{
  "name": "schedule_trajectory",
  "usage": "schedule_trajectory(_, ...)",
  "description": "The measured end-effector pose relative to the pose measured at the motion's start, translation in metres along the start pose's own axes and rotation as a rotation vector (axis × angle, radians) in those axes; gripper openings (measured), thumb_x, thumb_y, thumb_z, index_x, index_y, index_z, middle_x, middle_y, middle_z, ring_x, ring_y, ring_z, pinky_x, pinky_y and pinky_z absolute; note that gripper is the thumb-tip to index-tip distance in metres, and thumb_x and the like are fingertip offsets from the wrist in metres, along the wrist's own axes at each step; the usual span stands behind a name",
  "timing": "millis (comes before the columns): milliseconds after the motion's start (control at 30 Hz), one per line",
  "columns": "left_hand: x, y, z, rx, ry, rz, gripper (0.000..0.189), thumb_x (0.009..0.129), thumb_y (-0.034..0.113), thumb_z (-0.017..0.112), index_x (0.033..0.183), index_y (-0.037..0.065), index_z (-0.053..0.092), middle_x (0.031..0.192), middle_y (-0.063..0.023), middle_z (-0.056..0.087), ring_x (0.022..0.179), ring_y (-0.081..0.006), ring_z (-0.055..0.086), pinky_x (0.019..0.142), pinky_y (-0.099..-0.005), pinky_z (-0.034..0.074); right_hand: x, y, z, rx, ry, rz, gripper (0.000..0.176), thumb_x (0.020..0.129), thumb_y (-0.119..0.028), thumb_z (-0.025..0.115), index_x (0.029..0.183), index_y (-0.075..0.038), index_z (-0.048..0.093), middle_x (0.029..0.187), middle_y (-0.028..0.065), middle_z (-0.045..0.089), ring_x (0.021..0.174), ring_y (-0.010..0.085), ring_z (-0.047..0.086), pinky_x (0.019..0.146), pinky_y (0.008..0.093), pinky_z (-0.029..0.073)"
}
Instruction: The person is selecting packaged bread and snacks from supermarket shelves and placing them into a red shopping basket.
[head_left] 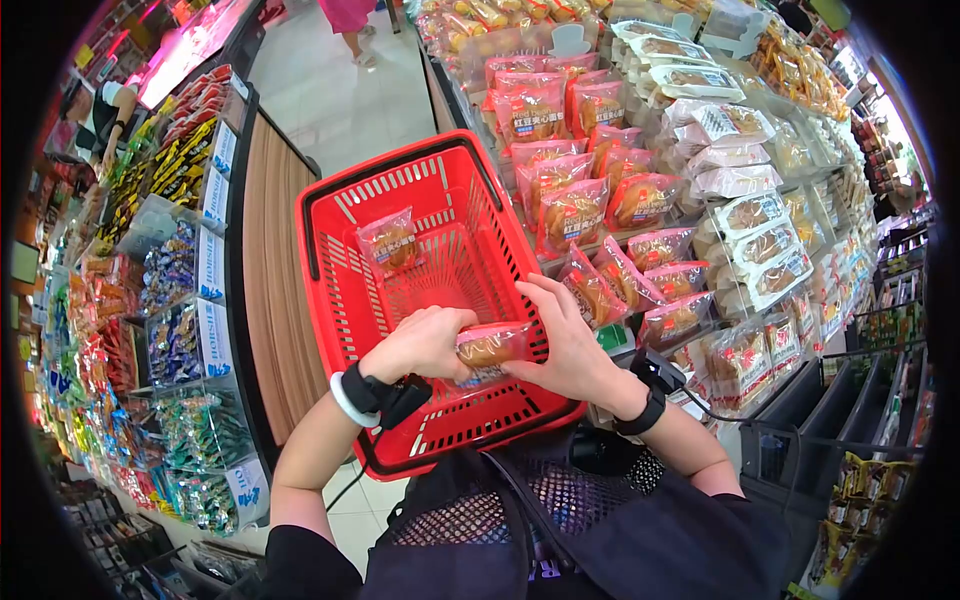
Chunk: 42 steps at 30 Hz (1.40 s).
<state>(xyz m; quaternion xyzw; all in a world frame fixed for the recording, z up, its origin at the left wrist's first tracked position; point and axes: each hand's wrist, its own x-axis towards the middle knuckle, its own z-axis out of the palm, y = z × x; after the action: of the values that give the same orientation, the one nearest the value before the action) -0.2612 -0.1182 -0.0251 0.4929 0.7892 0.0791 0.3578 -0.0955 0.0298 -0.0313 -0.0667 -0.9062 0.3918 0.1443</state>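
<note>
- Red basket: landmark, slotted walls, sits in front of the person's torso.
- Held bread pack: clear wrapper with red parts, bun visible inside, over the near end of the basket, between both hands.
- Left hand: narrow, holding the pack by its left end, above the basket's near half.
- Right hand: wide, fingers spread, thumb at the pack's right end, by the basket's right rim.
- Second bread pack: inside the basket, toward its far left part, apart from both hands.
- White band: on the left wrist, near the basket's left rim.
- Dark watch: on the right wrist, right of the basket.
- Red bread packs: in rows on the display right of the basket.
- Candy bins: left of the basket, past a wood panel.
- Person in pink: beyond the basket's far end, partly cut off.
</note>
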Motion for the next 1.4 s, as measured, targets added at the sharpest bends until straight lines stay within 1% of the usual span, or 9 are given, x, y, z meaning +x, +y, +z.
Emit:
schedule_trajectory(200,-0.016,-0.003,-0.018,-0.724,-0.097,0.322,0.059,0.062,0.015,0.079,0.113,-0.002,0.053,0.095,-0.0108,0.066,0.087,-0.0152,0.062,0.076,-0.0288,0.050,0.009,0.001,-0.002,0.549,-0.269,0.191,0.083,0.065,-0.014,0.083,0.132,-0.002,0.035,0.111,0.0130,0.058,0.102,0.0223,0.058,0.089,0.0338,0.047)
schedule_trajectory(333,-0.006,-0.013,-0.010,-1.409,-0.116,0.258,0.060,0.078,0.010,0.072,0.129,0.003,0.042,0.111,-0.0120,0.061,0.103,-0.0178,0.059,0.090,-0.0326,0.047,0.005,0.003,-0.008,0.928,-0.193,0.359,0.061,0.074,-0.010,0.076,0.125,-0.001,0.044,0.111,0.0074,0.059,0.103,0.0151,0.056,0.090,0.0311,0.046)
schedule_trajectory(433,0.000,-0.005,0.010,-1.591,-0.091,0.281,0.061,0.078,0.007,0.071,0.131,0.003,0.040,0.116,-0.0107,0.058,0.108,-0.0182,0.057,0.094,-0.0337,0.046,-0.001,0.003,-0.015,1.068,-0.065,0.496,0.047,0.079,-0.007,0.071,0.120,-0.001,0.050,0.111,0.0069,0.060,0.102,0.0132,0.057,0.089,0.0307,0.046)
schedule_trajectory(733,0.030,0.065,-0.002,-1.237,-0.089,0.400,0.054,0.071,0.001,0.075,0.119,0.000,0.049,0.111,-0.0062,0.061,0.101,-0.0137,0.059,0.091,-0.0302,0.047,-0.019,0.009,-0.114,0.741,0.274,0.328,0.039,0.078,-0.004,0.070,0.113,0.001,0.054,0.105,0.0098,0.061,0.092,0.0131,0.061,0.080,0.0273,0.051)
schedule_trajectory(900,0.053,0.097,-0.005,-0.767,-0.021,0.598,0.063,0.063,0.012,0.083,0.116,-0.001,0.051,0.105,-0.0077,0.062,0.099,-0.0135,0.058,0.087,-0.0299,0.047,-0.027,-0.004,-0.134,-0.279,0.083,-0.047,0.075,0.063,-0.025,0.081,0.127,-0.003,0.048,0.102,0.0165,0.064,0.095,0.0293,0.063,0.081,0.0373,0.049)
schedule_trajectory(967,0.066,0.109,0.005,-0.724,0.023,0.641,0.066,0.062,0.018,0.083,0.116,-0.001,0.050,0.104,-0.0115,0.062,0.100,-0.0173,0.059,0.086,-0.0318,0.047,-0.028,-0.014,-0.127,-0.243,0.030,0.152,0.071,0.060,-0.030,0.080,0.121,-0.005,0.052,0.099,0.0186,0.063,0.094,0.0354,0.061,0.080,0.0392,0.049)
schedule_trajectory(1033,0.078,0.115,0.013,-0.610,0.172,0.708,0.070,0.063,0.020,0.082,0.120,-0.001,0.047,0.104,-0.0145,0.062,0.099,-0.0240,0.061,0.087,-0.0343,0.047,-0.028,-0.007,-0.125,-0.250,-0.013,0.335,0.063,0.059,-0.020,0.082,0.113,-0.002,0.055,0.100,0.0148,0.065,0.092,0.0282,0.064,0.081,0.0339,0.049)
schedule_trajectory(1200,0.114,0.090,0.025,-0.350,0.303,0.614,0.070,0.070,0.014,0.076,0.129,0.001,0.039,0.127,-0.0186,0.048,0.121,-0.0318,0.046,0.101,-0.0383,0.038,-0.047,0.017,-0.127,-0.262,0.245,0.517,0.055,0.062,-0.031,0.079,0.104,-0.005,0.055,0.085,0.0173,0.066,0.082,0.0350,0.064,0.071,0.0418,0.050)
schedule_trajectory(1400,0.146,0.097,0.039,0.022,0.120,0.693,0.071,0.068,0.003,0.070,0.131,0.003,0.038,0.128,-0.0185,0.048,0.122,-0.0344,0.042,0.101,-0.0415,0.037,-0.067,0.047,-0.119,-0.330,0.335,0.647,0.055,0.064,-0.033,0.078,0.104,-0.005,0.054,0.086,0.0179,0.066,0.083,0.0357,0.064,0.071,0.0432,0.051)
